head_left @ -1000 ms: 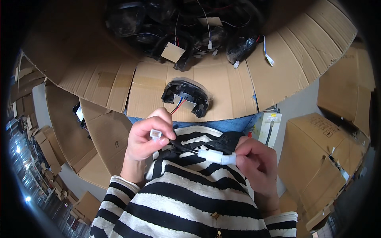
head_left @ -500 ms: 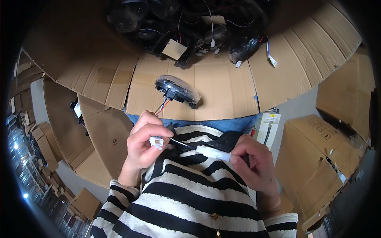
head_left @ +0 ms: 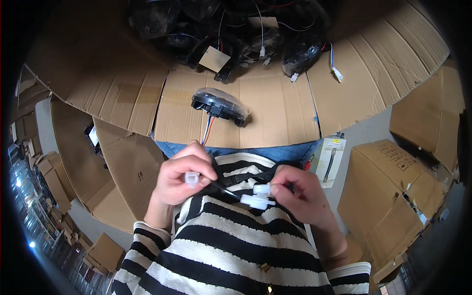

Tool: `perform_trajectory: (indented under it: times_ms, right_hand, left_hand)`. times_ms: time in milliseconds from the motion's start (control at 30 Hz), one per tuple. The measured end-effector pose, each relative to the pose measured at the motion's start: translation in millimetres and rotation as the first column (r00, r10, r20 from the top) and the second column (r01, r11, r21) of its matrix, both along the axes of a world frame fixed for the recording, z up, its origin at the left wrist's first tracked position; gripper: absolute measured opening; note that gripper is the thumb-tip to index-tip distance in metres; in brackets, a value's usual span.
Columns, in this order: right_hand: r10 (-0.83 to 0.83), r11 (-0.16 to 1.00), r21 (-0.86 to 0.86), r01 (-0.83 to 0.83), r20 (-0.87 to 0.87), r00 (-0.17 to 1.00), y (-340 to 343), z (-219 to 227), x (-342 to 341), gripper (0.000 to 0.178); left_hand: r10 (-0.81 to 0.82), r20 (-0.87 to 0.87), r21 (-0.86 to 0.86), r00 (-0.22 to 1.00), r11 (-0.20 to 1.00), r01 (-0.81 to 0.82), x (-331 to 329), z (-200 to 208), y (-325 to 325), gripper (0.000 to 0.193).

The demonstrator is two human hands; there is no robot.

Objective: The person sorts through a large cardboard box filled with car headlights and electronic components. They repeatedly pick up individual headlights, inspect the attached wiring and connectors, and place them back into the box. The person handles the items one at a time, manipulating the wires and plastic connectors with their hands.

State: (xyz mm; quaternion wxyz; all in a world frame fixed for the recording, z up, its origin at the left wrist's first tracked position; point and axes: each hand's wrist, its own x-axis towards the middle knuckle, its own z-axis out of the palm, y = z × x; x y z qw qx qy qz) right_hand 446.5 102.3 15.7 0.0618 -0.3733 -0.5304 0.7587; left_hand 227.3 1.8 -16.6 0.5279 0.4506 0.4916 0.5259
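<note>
My left hand [head_left: 179, 174] is closed on a white plastic plug connector [head_left: 191, 179] in front of my chest. Red, white and blue wires [head_left: 208, 129] run up from this hand to a black lamp unit [head_left: 220, 106] with a clear lens, lying on the cardboard. Between the thumb and finger of my right hand [head_left: 301, 192] is a second white plug connector [head_left: 262, 189]. Just below it, a third white connector [head_left: 256, 201] hangs at the end of a black cable [head_left: 223, 189]. Whether these two touch, I cannot tell.
Cardboard [head_left: 275, 118] spreads over my lap. Beyond it lie several black lamp units [head_left: 301, 60] with wires, white plugs and tags. Cardboard boxes [head_left: 388, 182] stand to the right, beside a pale box-shaped object [head_left: 328, 160]. An open carton [head_left: 120, 162] is at the left.
The white connectors near my right hand were joined end to end and now lie one above the other. My right hand has moved left, and the left hand's connector has turned.
</note>
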Motion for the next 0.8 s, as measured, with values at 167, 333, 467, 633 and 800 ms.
perform_trajectory:
  times_ms: [167,333,467,633,800]
  right_hand:
    - [-0.018,0.999,-0.025,0.02,0.086,0.996,7.6,8.5,1.8,0.006]
    - [0.036,0.999,-0.015,-0.036,0.0,0.999,7.5,10.6,2.0,0.004]
    - [0.056,0.998,-0.005,-0.056,-0.062,0.997,9.9,20.1,0.0,0.004]
    - [0.059,0.998,0.03,-0.057,-0.071,0.996,7.9,22.1,0.0,0.004]
    - [0.082,0.988,0.136,-0.071,-0.081,0.993,4.7,18.7,-1.1,0.004]
  left_hand:
    - [0.139,-0.045,-0.05,0.989,0.989,-0.141,2.4,-2.0,-6.4,0.01]
    - [-0.089,-0.126,-0.131,0.988,0.989,0.072,-0.7,6.5,-3.1,0.01]
    - [-0.137,-0.066,-0.044,0.988,0.99,0.135,-7.4,6.0,-2.4,0.01]
    - [-0.152,-0.12,-0.056,0.981,0.988,0.147,-8.7,2.2,-5.2,0.01]
    - [-0.213,-0.11,-0.026,0.971,0.977,0.211,-12.4,3.0,-2.9,0.01]
